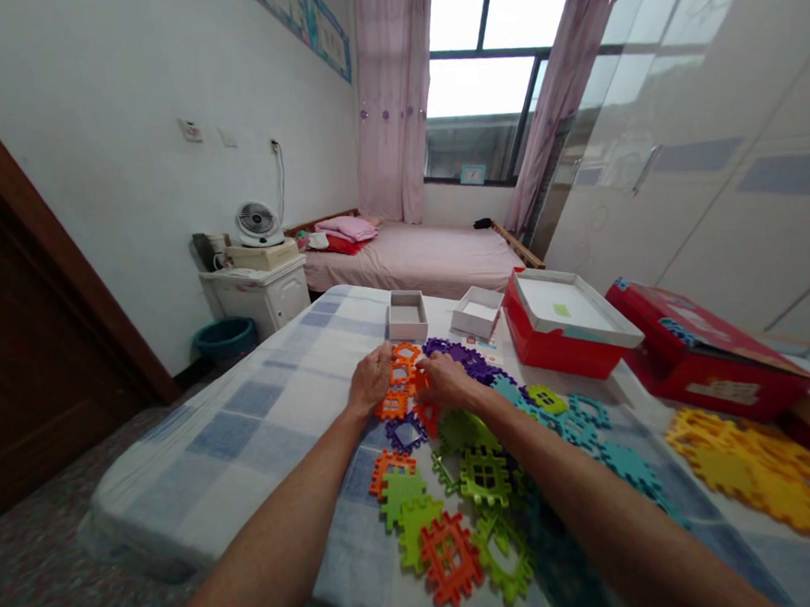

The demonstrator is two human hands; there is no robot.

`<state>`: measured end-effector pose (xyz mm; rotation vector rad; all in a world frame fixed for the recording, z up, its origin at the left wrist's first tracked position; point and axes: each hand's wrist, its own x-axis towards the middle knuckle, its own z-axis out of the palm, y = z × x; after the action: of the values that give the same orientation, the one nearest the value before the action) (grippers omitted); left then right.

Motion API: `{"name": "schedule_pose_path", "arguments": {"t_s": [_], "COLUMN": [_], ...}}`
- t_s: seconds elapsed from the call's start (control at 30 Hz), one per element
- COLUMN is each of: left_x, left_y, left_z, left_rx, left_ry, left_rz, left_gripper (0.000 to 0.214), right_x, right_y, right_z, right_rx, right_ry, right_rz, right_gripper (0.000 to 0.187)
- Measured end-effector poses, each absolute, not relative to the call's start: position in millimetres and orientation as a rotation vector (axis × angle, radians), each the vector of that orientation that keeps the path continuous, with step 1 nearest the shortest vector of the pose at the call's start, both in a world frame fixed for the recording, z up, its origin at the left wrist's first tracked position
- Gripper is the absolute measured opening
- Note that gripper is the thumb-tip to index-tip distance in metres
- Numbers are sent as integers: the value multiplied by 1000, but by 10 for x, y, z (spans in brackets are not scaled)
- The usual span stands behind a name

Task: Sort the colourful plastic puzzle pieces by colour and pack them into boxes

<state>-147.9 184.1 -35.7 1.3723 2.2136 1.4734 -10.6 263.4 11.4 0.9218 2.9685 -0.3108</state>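
Note:
My left hand (372, 380) is closed at the left edge of a row of orange interlocking tiles (394, 404), its fingertips on the upper tiles. My right hand (447, 382) comes in from the other side, fingers bent and closed at the row's right edge; its thumb is partly hidden. A dark purple square frame tile (406, 432) lies just below the row. Purple tiles (475, 361) lie in a pile behind my right hand. Green tiles (485, 476) are heaped under and in front of my right forearm, and teal tiles (577, 428) lie to its right.
Two small open white boxes (407, 316) stand at the table's far side. A red box with a white tray on top (566, 329) and another red box (713, 342) are at the right, near a yellow tile pile (763, 468). The checked tablecloth (238, 435) extends left.

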Motion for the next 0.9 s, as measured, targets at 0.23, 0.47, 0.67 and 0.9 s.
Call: {"name": "schedule_pose_path", "arguments": {"t_s": [0.23,0.47,0.67,0.9], "left_x": [-1535,-1598,-1617,-1587], "left_y": [1914,1972,1983,1973], "left_z": [-428,-503,-524,-515], "left_rx": [1229,1096,1058,1052], "left_ry": [2148,2152,2164,2135], "left_rz": [1685,1783,1782,1780], "left_gripper": [54,54,49,48], "right_x": [-29,-351,-481,-394], "right_y": [2795,2815,2623,2649], "right_z": [142,224,136,181], "right_rx": [1034,906,938,947], "right_ry": [3030,3055,3055,3018], "right_rz": [-357,-449,-360,-369], "right_gripper": [22,26,24,42]}}
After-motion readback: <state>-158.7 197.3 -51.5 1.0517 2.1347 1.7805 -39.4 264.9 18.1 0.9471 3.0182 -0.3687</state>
